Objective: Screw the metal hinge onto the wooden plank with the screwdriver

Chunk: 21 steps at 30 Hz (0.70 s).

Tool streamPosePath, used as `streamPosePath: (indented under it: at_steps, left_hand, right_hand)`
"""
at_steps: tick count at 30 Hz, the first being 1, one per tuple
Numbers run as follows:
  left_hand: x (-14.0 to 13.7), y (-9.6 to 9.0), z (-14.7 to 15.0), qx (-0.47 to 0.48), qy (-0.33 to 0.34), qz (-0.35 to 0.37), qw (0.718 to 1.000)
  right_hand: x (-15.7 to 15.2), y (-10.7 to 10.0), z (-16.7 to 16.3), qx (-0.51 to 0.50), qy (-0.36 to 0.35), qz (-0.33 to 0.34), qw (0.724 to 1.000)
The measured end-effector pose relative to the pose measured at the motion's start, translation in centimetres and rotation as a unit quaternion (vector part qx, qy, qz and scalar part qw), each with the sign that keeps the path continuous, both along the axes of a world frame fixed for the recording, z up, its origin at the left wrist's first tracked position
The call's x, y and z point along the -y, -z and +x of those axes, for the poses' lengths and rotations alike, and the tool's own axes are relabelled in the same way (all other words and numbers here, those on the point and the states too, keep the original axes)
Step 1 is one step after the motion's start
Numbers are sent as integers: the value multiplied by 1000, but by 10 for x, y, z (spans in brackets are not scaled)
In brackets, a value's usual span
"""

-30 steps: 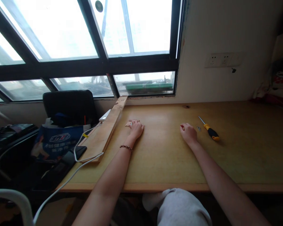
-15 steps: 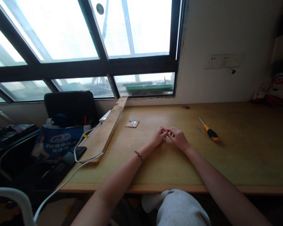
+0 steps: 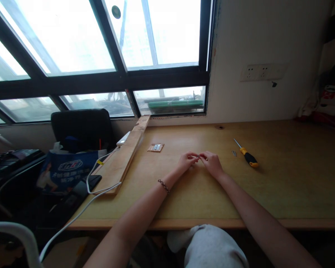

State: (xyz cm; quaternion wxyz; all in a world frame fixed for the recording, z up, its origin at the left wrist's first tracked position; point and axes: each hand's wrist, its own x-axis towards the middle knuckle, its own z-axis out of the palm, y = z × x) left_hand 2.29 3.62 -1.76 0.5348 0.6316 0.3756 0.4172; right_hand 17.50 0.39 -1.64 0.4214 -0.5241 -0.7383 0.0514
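Note:
My left hand (image 3: 187,160) and my right hand (image 3: 211,163) meet above the middle of the wooden table (image 3: 290,178). Between their pinched fingertips is a small dark metal piece (image 3: 198,156), perhaps a screw; it is too tiny to make out fully. Both hands are closed on it. Left of them lies a small wooden piece (image 3: 150,148) bearing a metal hinge plate (image 3: 157,147). To the right, a few loose screws (image 3: 234,153) lie beside a screwdriver (image 3: 248,156) with a yellow and black handle.
A long wooden board (image 3: 115,163) lies along the table's left side, with a white cable (image 3: 102,191) across it and a white power strip (image 3: 123,139) behind. A black chair (image 3: 82,128) with a blue bag (image 3: 69,169) stands at left. A wall socket (image 3: 262,72) is behind.
The fingertips have shifted slightly, and the small metal piece between them now shows more clearly. The view has moved a little; the things on the table lie as before.

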Motion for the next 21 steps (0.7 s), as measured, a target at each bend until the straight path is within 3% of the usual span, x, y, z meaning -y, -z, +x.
streamPosePath:
  at_steps: [4,8,14,21]
  left_hand:
    - [9,-12,-1,19,-11,-32,999]
    - [15,-20,-1,34,-20,-64,997]
    - [16,-23,0,42,-56,-34,997]
    - [17,-23,1,79,-66,-24,994]
  right_hand:
    - [1,-2,0,-18,9,4,1000]
    - [0,-3,-1,-115,10,-5,993]
    - [-6,3,-5,-324,-22,-139,936]
    - [-6,3,-4,-343,-44,-157,925]
